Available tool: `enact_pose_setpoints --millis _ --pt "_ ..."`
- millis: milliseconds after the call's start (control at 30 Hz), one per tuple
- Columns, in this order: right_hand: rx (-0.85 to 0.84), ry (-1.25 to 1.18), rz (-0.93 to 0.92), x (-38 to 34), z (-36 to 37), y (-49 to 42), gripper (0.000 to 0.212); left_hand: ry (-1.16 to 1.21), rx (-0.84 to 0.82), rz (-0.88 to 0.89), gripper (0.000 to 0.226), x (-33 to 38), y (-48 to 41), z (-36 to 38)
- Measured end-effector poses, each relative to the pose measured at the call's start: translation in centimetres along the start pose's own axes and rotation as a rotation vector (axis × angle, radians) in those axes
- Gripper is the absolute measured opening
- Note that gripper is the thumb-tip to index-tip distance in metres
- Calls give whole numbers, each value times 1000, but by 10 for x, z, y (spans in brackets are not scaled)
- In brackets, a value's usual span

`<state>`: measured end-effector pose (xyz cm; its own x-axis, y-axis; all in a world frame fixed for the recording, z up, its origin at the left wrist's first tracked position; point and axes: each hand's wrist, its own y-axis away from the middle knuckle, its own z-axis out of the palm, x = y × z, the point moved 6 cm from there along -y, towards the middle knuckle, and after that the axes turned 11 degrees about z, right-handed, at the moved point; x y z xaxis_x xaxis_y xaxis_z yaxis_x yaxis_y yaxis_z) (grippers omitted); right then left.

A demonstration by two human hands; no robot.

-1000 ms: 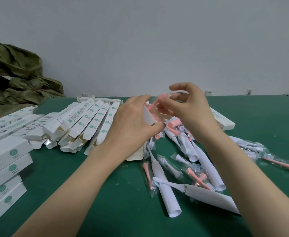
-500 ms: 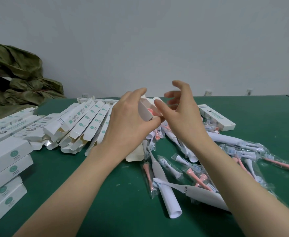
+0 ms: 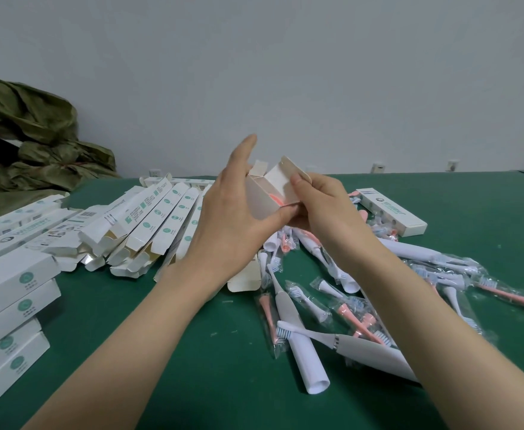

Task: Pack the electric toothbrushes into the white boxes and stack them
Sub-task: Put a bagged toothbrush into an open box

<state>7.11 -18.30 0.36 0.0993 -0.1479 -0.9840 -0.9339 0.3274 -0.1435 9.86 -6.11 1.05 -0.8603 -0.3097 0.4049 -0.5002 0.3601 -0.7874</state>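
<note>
Partway through, by the look of it. Holding one white box (image 3: pixel 262 200) up in the air above the green table (image 3: pixel 192 383), near the middle. Gripped by the left hand (image 3: pixel 232 218), thumb on the front side and fingers behind. Pinched at the open end by the right hand (image 3: pixel 322 209), thumb on the top flap (image 3: pixel 294 170). Both hands narrow, each closed on that box. Can see a bit of pink toothbrush (image 3: pixel 275 198) inside the open end, so likely filled. Not shut yet: flap up, needs folding down and tucking in.

Done so far, as a guess: a stack of closed boxes (image 3: pixel 9 293) at the left edge, lying flat on each other. Cannot tell whether full or not. One more closed box (image 3: pixel 391 214) lying alone at the far right.

Left to do: plenty. A heap of open boxes (image 3: pixel 149 225) leaning side by side just left of the hands, ends gaping. Lots of loose toothbrushes (image 3: pixel 297 346) on the right half of the table, white ones bare, plus pink and white brush heads (image 3: pixel 358 311) in clear bags, all mixed together. Next up, most likely: close this flap, lay the box on the stack, then pick another brush and another open box
</note>
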Motion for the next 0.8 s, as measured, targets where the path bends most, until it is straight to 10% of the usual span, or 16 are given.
enact_pose_setpoints --millis 233,533,800 --pt "-135 -133 -9 1 12 1 40 138 180 -36 17 4 3 -4" --pt "89 -19 -119 5 6 1 27 17 -75 -90 71 -12 -1 3" --pt "138 228 -244 10 10 4 27 -41 -8 -138 51 -23 -1 3"
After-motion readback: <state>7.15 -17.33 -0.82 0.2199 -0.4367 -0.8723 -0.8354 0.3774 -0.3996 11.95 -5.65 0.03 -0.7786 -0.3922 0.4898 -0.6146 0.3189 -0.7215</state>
